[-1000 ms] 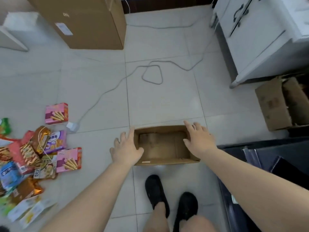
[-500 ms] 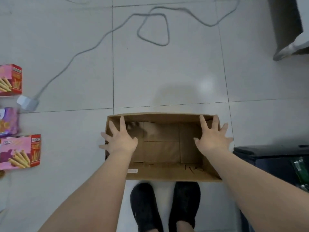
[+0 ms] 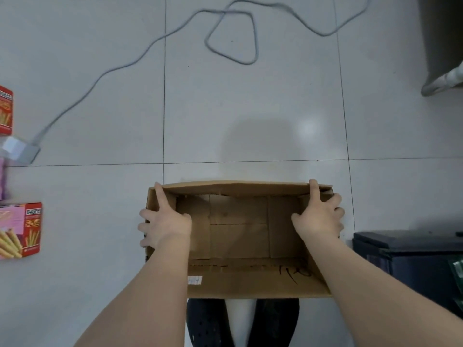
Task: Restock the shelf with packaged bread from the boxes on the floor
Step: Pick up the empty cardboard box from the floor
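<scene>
Fingers [image 3: 160,196] of both hands grip the cardboard box [image 3: 238,284]; grey cable [image 3: 150,51], snack box [image 3: 22,229] nearby.

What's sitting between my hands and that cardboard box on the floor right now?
Nothing visible. The left hand and right hand already grip the short end walls of the cardboard box, which looks empty inside.

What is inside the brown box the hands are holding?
Nothing shows inside the cardboard box: only its bare bottom flaps. The left hand and right hand grip its side walls and cover small bits of the inside there.
</scene>
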